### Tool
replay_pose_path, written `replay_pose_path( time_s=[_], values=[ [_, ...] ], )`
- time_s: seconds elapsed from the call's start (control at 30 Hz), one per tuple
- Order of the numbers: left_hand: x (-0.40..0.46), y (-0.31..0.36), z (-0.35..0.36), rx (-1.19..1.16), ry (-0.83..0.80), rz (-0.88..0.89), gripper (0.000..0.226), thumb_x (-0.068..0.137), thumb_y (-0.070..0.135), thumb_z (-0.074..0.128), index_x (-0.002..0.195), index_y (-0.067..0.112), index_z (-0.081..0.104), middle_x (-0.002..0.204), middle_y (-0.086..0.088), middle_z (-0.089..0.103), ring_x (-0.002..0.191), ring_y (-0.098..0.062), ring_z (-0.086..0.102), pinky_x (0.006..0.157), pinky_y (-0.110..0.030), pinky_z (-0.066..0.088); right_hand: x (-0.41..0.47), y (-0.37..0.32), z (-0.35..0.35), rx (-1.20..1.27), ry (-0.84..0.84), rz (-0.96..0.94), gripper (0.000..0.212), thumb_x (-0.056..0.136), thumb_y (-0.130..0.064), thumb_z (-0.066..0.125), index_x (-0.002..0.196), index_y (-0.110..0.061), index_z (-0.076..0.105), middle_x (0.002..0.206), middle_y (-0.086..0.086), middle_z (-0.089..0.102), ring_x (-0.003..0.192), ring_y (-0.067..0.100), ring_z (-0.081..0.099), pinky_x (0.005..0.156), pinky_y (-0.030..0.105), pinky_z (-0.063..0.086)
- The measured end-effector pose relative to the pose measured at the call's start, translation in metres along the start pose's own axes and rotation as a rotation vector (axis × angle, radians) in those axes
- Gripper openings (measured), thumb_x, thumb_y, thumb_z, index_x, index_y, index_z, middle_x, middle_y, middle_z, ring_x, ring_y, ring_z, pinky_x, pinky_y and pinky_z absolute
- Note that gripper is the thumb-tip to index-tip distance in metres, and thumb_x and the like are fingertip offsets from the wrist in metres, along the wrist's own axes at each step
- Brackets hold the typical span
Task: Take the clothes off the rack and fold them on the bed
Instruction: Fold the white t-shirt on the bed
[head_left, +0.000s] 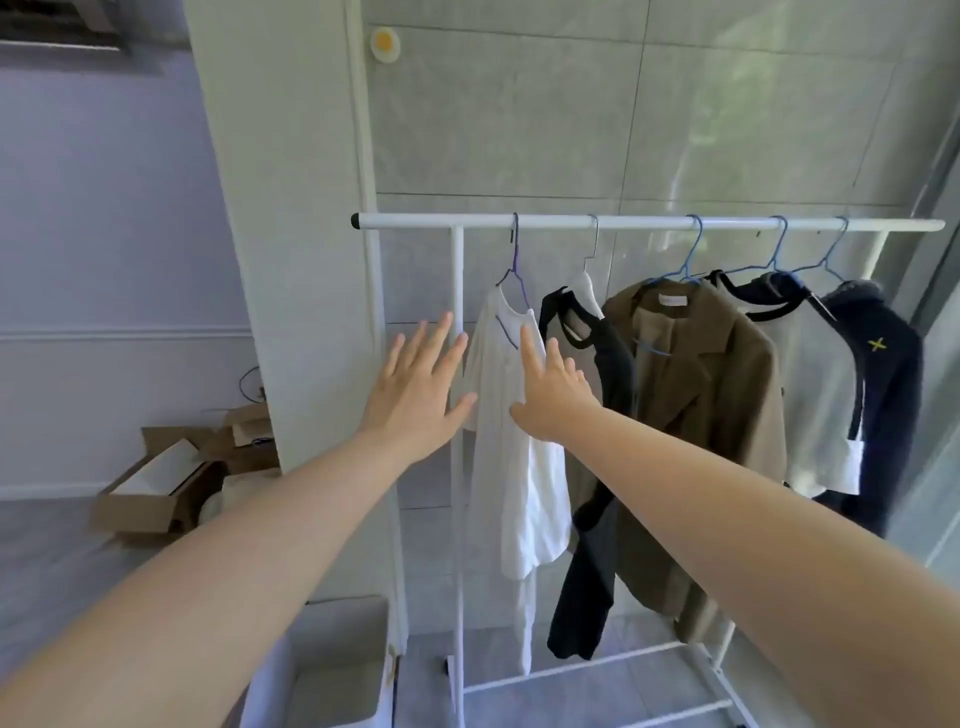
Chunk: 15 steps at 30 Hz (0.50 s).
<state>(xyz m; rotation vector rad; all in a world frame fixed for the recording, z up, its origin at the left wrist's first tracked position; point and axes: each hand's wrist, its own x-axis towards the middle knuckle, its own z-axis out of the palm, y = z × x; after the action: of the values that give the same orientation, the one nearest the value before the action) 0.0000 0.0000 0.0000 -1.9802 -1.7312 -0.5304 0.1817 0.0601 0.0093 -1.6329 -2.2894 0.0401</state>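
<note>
Rack: a white clothes rack (649, 223) stands against a grey tiled wall; its top rail runs from a black-capped left end to the right edge of view, with a white upright under the left part and low bars near the floor.
Clothes: five garments hang from the rail on wire hangers, none taken off yet.
White top: a white top (511, 441) hangs nearest the left end of the rail, just right of the upright, on a purple hanger (514, 280).
Black garment: a black piece (597, 519) hangs next to it, on a pale hanger.
Brown jacket: a brown jacket (711, 415) hangs about mid-rail on a blue hanger.
Pale shirt: a pale shirt with a black collar (815, 395) hangs right of the jacket.
Navy jacket: a navy jacket with a small yellow cross (888, 389) hangs nearest the right end.
Left hand: the left hand (415, 389) is raised in front of the upright, fingers straight and spread, holding nothing; the thumb lies at the white top's left edge, contact unclear.
Right hand: the right hand (553, 387) reaches across the white top's chest, fingers extended and slightly apart, gripping nothing; whether the fingertips touch the cloth cannot be told.
Floor, left: open cardboard boxes (161, 488) lie by the wall.
Floor, near: a white bin (332, 670) stands beside the rack's foot.
</note>
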Motion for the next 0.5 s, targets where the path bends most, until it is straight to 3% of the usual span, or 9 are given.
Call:
replay_pose_path(
  time_s=[0.17,0.27,0.33,0.5],
  values=[
    [0.038,-0.023,0.017,-0.004,0.068,0.047,0.069,0.100,0.050,0.038,0.158,0.019,0.017,0.167,-0.003,0.001,0.153,-0.026,0.005,0.124,-0.045,0.006,0.036,-0.003,-0.007,0.011,-0.010,0.069,0.103,0.096,-0.014,0.054,0.151,-0.035,-0.030,0.167,0.014,-0.006,0.149,0.041,0.019,0.116,0.051,0.032],
    [0.053,-0.034,0.031,-0.015,0.061,0.081,0.068,0.100,0.047,0.040,0.158,0.017,0.019,0.167,-0.003,0.002,0.154,-0.026,0.004,0.125,-0.043,0.004,0.059,-0.008,-0.007,0.127,-0.011,0.101,0.104,0.094,-0.008,0.054,0.152,-0.034,-0.029,0.158,0.016,0.021,0.131,0.037,0.043,0.102,0.049,0.047],
    [0.062,-0.039,0.039,-0.036,0.059,0.086,0.068,0.101,0.045,0.041,0.158,0.017,0.018,0.167,-0.002,0.001,0.154,-0.025,0.004,0.125,-0.042,0.003,0.072,-0.010,-0.005,0.159,0.040,0.134,0.100,0.094,-0.006,0.052,0.155,-0.030,-0.024,0.142,0.015,0.037,0.117,0.033,0.050,0.095,0.047,0.051],
    [0.073,-0.043,0.062,-0.127,0.078,0.097,0.065,0.096,0.034,0.054,0.155,0.016,0.031,0.165,-0.006,0.016,0.151,-0.028,0.018,0.123,-0.044,0.015,0.101,-0.010,0.001,0.228,0.179,0.212,0.072,0.096,-0.003,0.045,0.157,-0.013,0.009,0.143,0.021,0.039,0.126,0.038,0.047,0.100,0.046,0.044]
  ],
)
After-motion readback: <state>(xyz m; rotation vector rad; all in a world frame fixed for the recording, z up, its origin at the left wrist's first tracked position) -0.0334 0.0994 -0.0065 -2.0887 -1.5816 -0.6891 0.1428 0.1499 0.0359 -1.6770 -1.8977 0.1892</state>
